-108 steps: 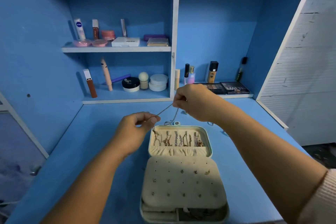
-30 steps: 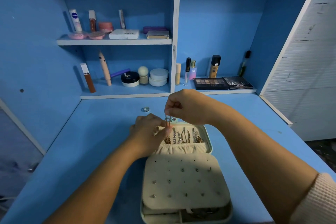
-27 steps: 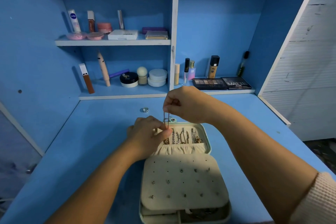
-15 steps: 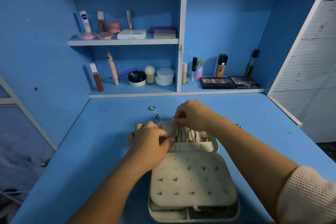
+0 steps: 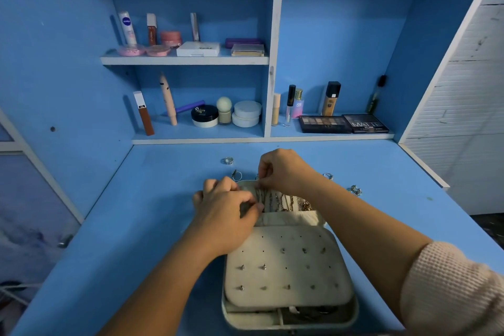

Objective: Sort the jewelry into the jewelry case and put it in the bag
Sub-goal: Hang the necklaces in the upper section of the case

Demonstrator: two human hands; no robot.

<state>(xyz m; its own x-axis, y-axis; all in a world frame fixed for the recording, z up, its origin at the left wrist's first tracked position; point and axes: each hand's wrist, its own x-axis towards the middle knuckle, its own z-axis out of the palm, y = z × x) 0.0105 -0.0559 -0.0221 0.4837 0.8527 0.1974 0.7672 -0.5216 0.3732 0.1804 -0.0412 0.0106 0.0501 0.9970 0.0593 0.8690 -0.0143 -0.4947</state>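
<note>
An open cream jewelry case (image 5: 289, 267) lies on the blue desk, its earring panel studded with several small earrings. Several necklaces (image 5: 283, 200) hang in the lid's far section above a gathered pocket. My right hand (image 5: 281, 169) pinches the top of a thin silver chain (image 5: 260, 194) at the lid's upper left edge. My left hand (image 5: 226, 207) pinches the lower end of that chain at the pocket's left side. Loose rings (image 5: 227, 160) and another ring (image 5: 236, 175) lie on the desk beyond the case. No bag is in view.
More small jewelry pieces (image 5: 354, 189) and a ring (image 5: 328, 176) lie right of my right arm. Shelves behind hold cosmetics: a Nivea tube (image 5: 127, 27), jars (image 5: 246, 117), eyeshadow palettes (image 5: 343, 124). The desk's right edge (image 5: 425, 166) borders a white wall.
Both hands have lowered the chain from above the case down against the lid's left side. The head camera has shifted, showing more of the desk.
</note>
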